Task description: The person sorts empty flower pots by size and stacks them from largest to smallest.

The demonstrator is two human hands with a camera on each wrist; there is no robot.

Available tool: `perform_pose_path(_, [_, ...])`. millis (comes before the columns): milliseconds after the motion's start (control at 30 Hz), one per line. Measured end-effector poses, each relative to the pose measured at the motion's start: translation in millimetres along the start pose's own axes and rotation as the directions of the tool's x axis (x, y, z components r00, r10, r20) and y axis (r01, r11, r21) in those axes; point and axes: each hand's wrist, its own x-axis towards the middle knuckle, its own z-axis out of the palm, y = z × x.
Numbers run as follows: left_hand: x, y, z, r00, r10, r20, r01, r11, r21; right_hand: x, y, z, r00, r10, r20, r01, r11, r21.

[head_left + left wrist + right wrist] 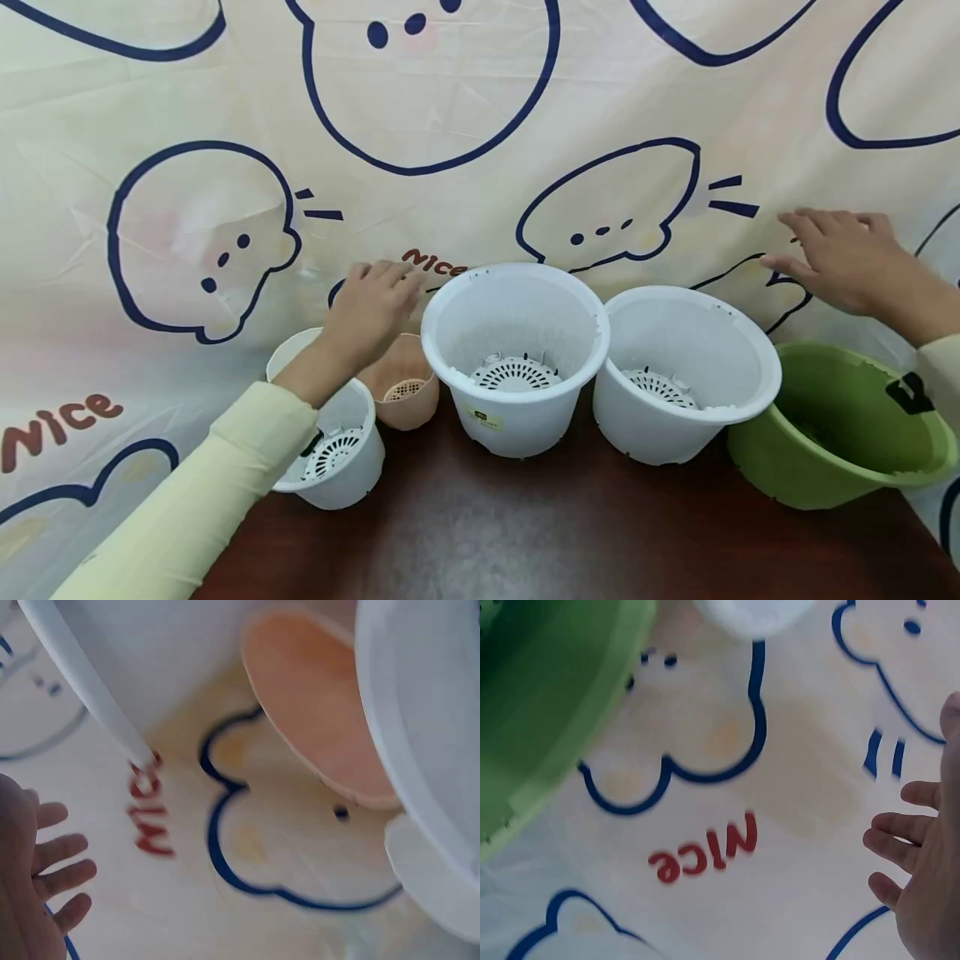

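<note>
My left hand (372,308) hovers above the small orange pot (408,408), its fingers loosely extended and holding nothing. Partly behind that forearm sits a small white pot (352,467) with a slotted bottom; another pale rim (288,346) shows behind it. A large white pot (517,408) with a yellowish label stands in the middle, and a second white pot (660,433) leans against its right side. My right hand (847,258) is raised above the green pot (817,467), fingers spread and nothing in them. The left wrist view shows the same left hand (45,862) apart from the pots.
The pots stand in a row along the back of a dark brown table (510,533). Directly behind them hangs a cream cloth (420,208) printed with blue outlines and red lettering. A black mark or tag (909,393) shows on the green pot's rim.
</note>
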Motion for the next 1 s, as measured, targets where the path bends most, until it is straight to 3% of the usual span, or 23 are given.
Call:
perform_pose_path(133, [-9.5, 21.5, -1.0, 0.995, 0.082, -0.059, -0.091, 0.979, -0.180, -13.7, -16.8, 4.5, 0.997, -0.080, -0.022, 0.081, 0.996, 0.039])
perform_pose_path(300, [-23.6, 39.7, -0.6, 0.983, 0.166, -0.081, -0.184, 0.918, -0.351, -35.9, -33.3, 19.6, 0.980, -0.183, -0.072, 0.189, 0.977, 0.096])
perform_pose_path(367, [-29.1, 44.0, 1.0, 0.974, 0.209, -0.086, -0.226, 0.907, -0.354, -45.2, -40.5, 26.7, 0.970, -0.222, -0.102, 0.233, 0.966, 0.111])
perform_pose_path(467, [-36.2, 47.7, 5.0, 0.962, 0.255, -0.095, -0.272, 0.910, -0.312, -59.3, -52.5, 35.9, 0.951, -0.274, -0.143, 0.293, 0.946, 0.136])
perform_pose_path(633, [-44.1, 51.7, 13.1, 0.947, 0.303, -0.105, -0.321, 0.900, -0.294, -81.1, -69.0, 48.2, 0.941, -0.308, -0.140, 0.333, 0.915, 0.228])
perform_pose_path(800, [-49.8, 54.8, 16.8, 0.942, 0.325, -0.079, -0.331, 0.874, -0.354, -95.1, -79.4, 59.6, 0.941, -0.317, -0.122, 0.339, 0.894, 0.293])
perform_pose_path(867, [-51.3, 55.5, 17.2, 0.952, 0.301, -0.049, -0.296, 0.874, -0.386, -99.8, -83.6, 64.6, 0.939, -0.325, -0.110, 0.343, 0.893, 0.291])
perform_pose_path(1000, [-53.2, 56.4, 17.8, 0.967, 0.255, 0.002, -0.232, 0.884, -0.405, -109.9, -91.5, 76.4, 0.917, -0.377, -0.130, 0.398, 0.883, 0.250])
